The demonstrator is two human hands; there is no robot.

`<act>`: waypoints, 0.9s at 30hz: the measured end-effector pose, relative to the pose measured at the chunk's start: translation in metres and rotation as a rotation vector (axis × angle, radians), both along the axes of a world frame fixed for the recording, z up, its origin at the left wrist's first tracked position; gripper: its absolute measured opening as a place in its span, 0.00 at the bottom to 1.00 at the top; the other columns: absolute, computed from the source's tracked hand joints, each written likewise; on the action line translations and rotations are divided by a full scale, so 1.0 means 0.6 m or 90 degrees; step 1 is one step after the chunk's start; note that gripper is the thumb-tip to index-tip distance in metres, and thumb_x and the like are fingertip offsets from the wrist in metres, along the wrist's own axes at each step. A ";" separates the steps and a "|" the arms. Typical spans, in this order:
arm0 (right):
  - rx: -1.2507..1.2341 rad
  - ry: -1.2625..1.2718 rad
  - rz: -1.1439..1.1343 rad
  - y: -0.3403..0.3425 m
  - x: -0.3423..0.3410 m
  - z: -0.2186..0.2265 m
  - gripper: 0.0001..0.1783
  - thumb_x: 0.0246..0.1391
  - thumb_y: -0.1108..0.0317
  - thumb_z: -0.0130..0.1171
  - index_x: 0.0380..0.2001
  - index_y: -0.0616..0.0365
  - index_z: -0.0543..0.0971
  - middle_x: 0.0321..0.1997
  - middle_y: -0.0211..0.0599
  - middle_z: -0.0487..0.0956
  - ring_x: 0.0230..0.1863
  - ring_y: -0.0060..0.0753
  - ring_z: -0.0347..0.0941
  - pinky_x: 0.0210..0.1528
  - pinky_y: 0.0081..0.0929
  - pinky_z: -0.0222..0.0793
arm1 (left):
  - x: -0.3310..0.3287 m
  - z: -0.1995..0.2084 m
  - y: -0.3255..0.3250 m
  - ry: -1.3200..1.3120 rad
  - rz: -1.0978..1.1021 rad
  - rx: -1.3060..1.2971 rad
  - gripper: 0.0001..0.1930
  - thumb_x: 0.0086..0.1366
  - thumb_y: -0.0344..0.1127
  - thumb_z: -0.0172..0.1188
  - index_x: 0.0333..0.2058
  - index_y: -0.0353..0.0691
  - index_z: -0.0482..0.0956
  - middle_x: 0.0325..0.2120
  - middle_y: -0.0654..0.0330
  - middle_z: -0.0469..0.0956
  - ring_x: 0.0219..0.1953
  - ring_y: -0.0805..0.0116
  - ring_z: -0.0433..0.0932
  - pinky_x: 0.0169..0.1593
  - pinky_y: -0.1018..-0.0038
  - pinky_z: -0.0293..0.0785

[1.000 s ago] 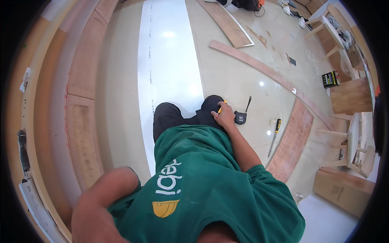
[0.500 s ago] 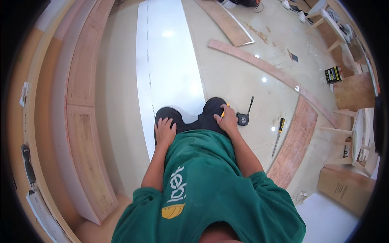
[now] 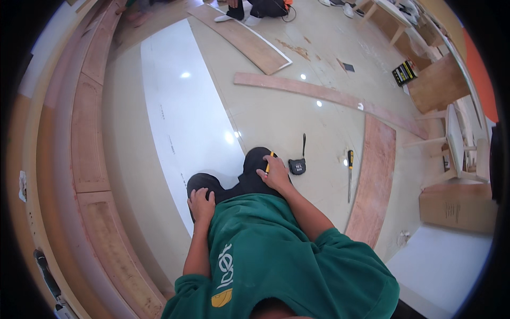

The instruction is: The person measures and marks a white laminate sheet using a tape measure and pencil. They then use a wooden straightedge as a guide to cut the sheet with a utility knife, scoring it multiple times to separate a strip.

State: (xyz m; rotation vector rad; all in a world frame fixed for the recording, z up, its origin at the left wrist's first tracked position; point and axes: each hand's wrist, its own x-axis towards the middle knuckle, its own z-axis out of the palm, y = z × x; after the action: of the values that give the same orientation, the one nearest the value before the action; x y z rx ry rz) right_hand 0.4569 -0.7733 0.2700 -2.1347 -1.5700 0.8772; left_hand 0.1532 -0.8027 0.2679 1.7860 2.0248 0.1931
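Observation:
My left hand (image 3: 201, 204) rests on my left thigh in dark trousers, fingers spread and holding nothing. On my right thigh lies my right hand (image 3: 277, 174), closed around a slim yellow pencil (image 3: 272, 155) that pokes out past the fingers. A black tape measure (image 3: 297, 166) with its strap stretched away from me lies on the floor just right of that hand. Farther right is a screwdriver (image 3: 350, 160) with a yellow and black handle. I kneel on a long white panel (image 3: 183, 101) with faint printed marks along it.
Reddish wood boards (image 3: 372, 181) and a narrow strip (image 3: 319, 93) lie on the tiled floor (image 3: 319, 196) at right. A co-worker (image 3: 260, 7) sits at the far end; another's hand (image 3: 121, 9) shows far left. A wooden frame (image 3: 93, 138) runs along the left; a cardboard box (image 3: 457, 208) stands right.
The view has tilted up and turned, so the floor things appear shifted left and the far co-workers have come into sight. My hands stay on my thighs, the pencil still held.

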 end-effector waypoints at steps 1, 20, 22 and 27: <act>0.002 0.014 0.005 0.003 0.006 -0.008 0.29 0.51 0.54 0.69 0.55 0.50 0.74 0.56 0.40 0.77 0.62 0.48 0.69 0.58 0.64 0.61 | 0.000 -0.001 0.003 0.008 -0.007 -0.012 0.20 0.66 0.47 0.60 0.50 0.41 0.82 0.55 0.55 0.78 0.66 0.50 0.66 0.69 0.46 0.53; 0.076 -0.282 0.091 0.573 0.306 -0.277 0.51 0.40 0.50 0.77 0.65 0.54 0.64 0.68 0.51 0.67 0.68 0.58 0.63 0.66 0.64 0.57 | 0.067 -0.099 0.252 -0.099 -0.061 -0.234 0.18 0.63 0.39 0.63 0.49 0.39 0.80 0.41 0.49 0.80 0.49 0.49 0.79 0.53 0.55 0.74; 0.067 -0.315 0.155 0.637 0.319 -0.284 0.54 0.38 0.50 0.78 0.66 0.53 0.62 0.70 0.48 0.65 0.70 0.59 0.60 0.66 0.66 0.53 | 0.098 -0.106 0.299 -0.076 -0.132 -0.260 0.18 0.63 0.38 0.63 0.51 0.39 0.79 0.45 0.49 0.79 0.50 0.49 0.78 0.54 0.55 0.74; 0.051 -0.302 0.196 0.719 0.362 -0.282 0.52 0.35 0.53 0.80 0.64 0.52 0.65 0.62 0.44 0.71 0.64 0.51 0.67 0.61 0.58 0.59 | 0.128 -0.191 0.412 -0.107 -0.215 -0.177 0.19 0.63 0.34 0.63 0.52 0.39 0.77 0.50 0.50 0.76 0.53 0.49 0.76 0.55 0.55 0.74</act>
State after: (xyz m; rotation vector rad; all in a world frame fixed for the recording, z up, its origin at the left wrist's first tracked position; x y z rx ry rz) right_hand 0.6741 -0.3418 0.1007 -2.1835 -2.1661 0.3885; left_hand 0.2300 -0.5557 0.1534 1.8300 1.5240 -0.0401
